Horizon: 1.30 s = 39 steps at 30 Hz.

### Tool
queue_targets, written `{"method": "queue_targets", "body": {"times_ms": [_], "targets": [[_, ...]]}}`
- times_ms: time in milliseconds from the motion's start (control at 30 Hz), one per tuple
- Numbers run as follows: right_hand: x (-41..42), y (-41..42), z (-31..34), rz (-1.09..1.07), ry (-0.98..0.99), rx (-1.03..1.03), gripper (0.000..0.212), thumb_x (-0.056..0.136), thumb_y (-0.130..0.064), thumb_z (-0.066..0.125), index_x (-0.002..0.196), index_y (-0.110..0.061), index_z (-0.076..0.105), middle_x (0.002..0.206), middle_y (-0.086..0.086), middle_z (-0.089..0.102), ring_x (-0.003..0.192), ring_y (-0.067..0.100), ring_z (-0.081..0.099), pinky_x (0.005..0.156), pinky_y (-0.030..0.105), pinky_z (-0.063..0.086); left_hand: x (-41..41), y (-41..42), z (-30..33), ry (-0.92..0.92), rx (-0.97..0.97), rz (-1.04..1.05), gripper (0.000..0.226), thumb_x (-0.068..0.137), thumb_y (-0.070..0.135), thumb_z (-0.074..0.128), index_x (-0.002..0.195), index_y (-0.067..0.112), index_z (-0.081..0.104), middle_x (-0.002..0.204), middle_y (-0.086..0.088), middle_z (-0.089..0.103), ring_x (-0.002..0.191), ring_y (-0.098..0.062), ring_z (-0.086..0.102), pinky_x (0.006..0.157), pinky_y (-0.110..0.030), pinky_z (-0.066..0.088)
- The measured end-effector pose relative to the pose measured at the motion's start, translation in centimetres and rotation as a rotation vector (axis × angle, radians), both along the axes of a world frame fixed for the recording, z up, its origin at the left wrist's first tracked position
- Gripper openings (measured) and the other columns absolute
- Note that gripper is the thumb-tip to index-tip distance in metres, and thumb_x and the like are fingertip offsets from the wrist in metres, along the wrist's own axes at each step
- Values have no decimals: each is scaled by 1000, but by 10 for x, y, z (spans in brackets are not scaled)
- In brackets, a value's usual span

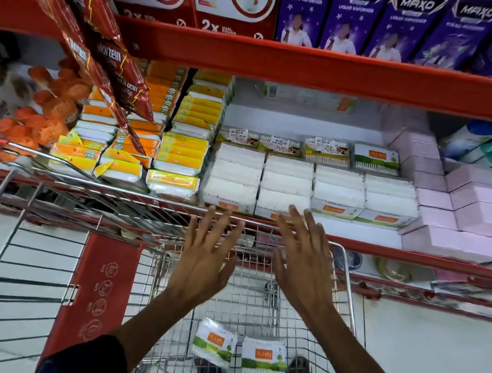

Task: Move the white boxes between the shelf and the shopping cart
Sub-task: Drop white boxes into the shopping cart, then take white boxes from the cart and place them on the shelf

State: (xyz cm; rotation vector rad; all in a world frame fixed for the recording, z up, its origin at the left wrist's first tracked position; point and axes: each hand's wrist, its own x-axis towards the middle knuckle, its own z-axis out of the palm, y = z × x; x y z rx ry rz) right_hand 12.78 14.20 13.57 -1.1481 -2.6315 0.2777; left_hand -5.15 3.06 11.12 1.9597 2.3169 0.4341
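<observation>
Several white boxes (311, 187) with green and orange labels stand in rows on the middle shelf (384, 249). Two more white boxes (214, 346) (263, 357) lie on the wire floor of the shopping cart (346, 288) below. My left hand (205, 261) and my right hand (303, 262) are both raised over the cart, fingers spread, holding nothing. Their fingertips reach just short of the front row of boxes at the shelf's red edge.
Yellow and orange packs (182, 149) fill the shelf to the left, pink boxes (461, 206) to the right. Red snack bags (101, 49) hang down at the upper left. A red upper shelf beam (312, 65) runs overhead. The cart's red child-seat flap (97, 289) is at left.
</observation>
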Motion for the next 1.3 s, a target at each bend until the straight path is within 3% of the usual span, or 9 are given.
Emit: {"method": "queue_targets", "body": {"times_ms": [100,200,367,533,633,867,1000,1167,1300], "targets": [[26,-32,-47,46,-138,-91,70,90,-30,53,152,-21,21,162,11,12,149,31,1,118,58,11,17,-35,-49,13,-135,-62,76,94,45,53,156,23,14,166,-13,6,151,-39,-2,118,-63,5],[48,-56,-99,98,-275,-209,75,85,-27,61,150,-17,26,161,14,16,148,35,8,116,57,10,28,-65,-98,1,-283,-120,84,91,42,60,156,19,12,165,-15,9,149,-44,3,116,-62,7],[67,-81,-171,201,-478,-471,54,80,-19,72,131,-8,56,135,16,58,125,37,52,104,46,42,41,-89,-160,-56,-522,-243,85,66,28,86,141,11,50,150,-17,46,132,-39,50,97,-52,52],[65,-87,-199,263,-649,-578,36,92,-19,56,126,-9,53,129,13,55,120,32,48,98,40,42,49,-90,-196,-132,-707,-249,69,65,3,79,131,7,60,131,-16,64,121,-35,61,98,-40,53],[62,-86,-205,233,-623,-607,33,91,-16,59,123,-9,55,128,13,55,120,31,49,96,39,42,48,-87,-201,-251,-765,-199,59,78,-6,63,135,6,54,134,-18,59,123,-37,55,105,-42,46],[64,-78,-189,194,-446,-685,23,77,-10,69,99,-6,64,106,16,66,104,33,58,86,37,46,38,-91,-183,-460,-690,-59,38,74,-10,50,104,2,70,110,-20,66,110,-37,60,92,-40,47],[65,-76,-162,188,-249,-575,23,51,1,72,72,-7,66,73,13,68,72,29,64,59,28,52,34,-90,-146,-418,-606,-32,38,76,-2,59,110,9,72,114,-14,68,110,-32,62,92,-36,49],[55,-59,-100,134,-342,-357,31,55,0,79,79,-16,66,80,4,69,78,26,64,63,33,51,35,-74,-77,-220,-409,8,50,72,-11,71,112,17,72,114,-5,68,101,-23,68,87,-36,59],[59,-35,-41,66,-197,-256,33,55,-1,79,81,-18,69,84,2,70,80,25,64,66,35,55,34,-55,-13,-147,-190,4,37,74,-8,71,103,14,75,96,-2,69,86,-23,68,70,-39,62]]}}
